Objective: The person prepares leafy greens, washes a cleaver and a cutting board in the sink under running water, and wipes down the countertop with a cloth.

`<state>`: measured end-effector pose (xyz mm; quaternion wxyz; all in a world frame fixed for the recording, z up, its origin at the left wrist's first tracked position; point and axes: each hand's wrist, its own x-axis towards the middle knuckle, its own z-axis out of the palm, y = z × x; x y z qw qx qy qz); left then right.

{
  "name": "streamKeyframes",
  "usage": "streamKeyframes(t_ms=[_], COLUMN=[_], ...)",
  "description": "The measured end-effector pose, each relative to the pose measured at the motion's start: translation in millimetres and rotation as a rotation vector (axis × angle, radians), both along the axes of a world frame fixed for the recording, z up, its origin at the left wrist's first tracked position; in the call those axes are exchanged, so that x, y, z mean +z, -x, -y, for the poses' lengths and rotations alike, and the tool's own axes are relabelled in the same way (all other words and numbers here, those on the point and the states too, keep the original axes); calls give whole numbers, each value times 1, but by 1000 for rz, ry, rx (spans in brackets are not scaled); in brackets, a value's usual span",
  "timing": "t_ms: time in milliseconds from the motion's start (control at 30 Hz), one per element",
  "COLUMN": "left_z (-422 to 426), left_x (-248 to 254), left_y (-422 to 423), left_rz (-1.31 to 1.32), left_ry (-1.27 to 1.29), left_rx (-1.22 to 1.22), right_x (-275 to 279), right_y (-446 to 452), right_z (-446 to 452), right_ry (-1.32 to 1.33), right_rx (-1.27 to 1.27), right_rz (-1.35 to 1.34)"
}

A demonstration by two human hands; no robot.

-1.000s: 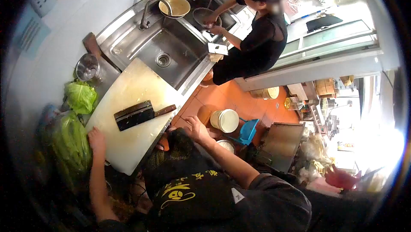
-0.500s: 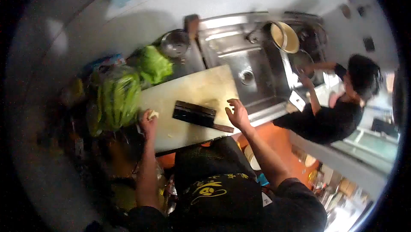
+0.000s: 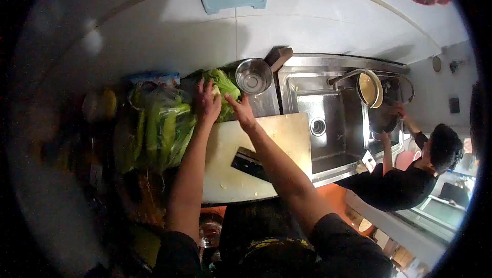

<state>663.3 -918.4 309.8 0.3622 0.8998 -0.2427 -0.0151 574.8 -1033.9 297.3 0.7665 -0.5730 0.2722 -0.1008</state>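
Note:
A head of green lettuce point(image 3: 225, 84) lies behind the cutting board, with its pale part showing between my hands. My left hand point(image 3: 209, 102) cups its left side, fingers pointing away from me. On its right side, my right hand point(image 3: 243, 110) presses in with thumb and fingers apart, so the lettuce sits between both hands. A dark-bladed cleaver point(image 3: 249, 164) rests flat on the pale cutting board point(image 3: 287, 139); my right forearm covers its handle. Small pale scraps lie near the board's left front.
A clear plastic bag of long green vegetables point(image 3: 161, 129) stands left of the board. A metal bowl point(image 3: 253, 76) sits behind it, near a steel sink point(image 3: 320, 147) on the right. Another person point(image 3: 405, 180) works at the far basin beside a yellowish bucket point(image 3: 370, 89).
Both hands have moved from the board's sides to the lettuce behind it. The pale piece earlier in my left hand cannot be clearly made out. The view has shifted; the cleaver stays on the board.

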Motion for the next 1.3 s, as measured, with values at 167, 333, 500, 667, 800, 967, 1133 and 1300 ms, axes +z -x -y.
streamKeyframes(t_ms=[167, 333, 500, 667, 800, 967, 1133, 1300], left_z=[10, 24, 14, 14, 5, -36, -106, -146], left_x=[-49, -58, -61, -41, 3, 51, 21, 32], left_y=[-37, -52, -58, -38, -2, 69, 141, 193], left_rz=[-259, -571, -853, -565, -518, -603, -753, -1067], left_ry=[246, 367, 473, 569, 430, 584, 628, 652], left_rx=[112, 214, 281, 299, 414, 241, 333, 398], right_x=[-14, -7, -18, -2, 4, 40, 72, 81], right_y=[-22, -33, -35, -21, 8, 77, 153, 188], right_z=[-12, -11, -17, -25, -36, -67, -103, -120], right_ry=[-94, 65, -25, -141, -121, -48, 201, 385], right_rx=[-147, -84, -107, -127, -111, -47, -4, 84], right_rz=[-20, -121, -10, -17, 37, 79, -103, -140])
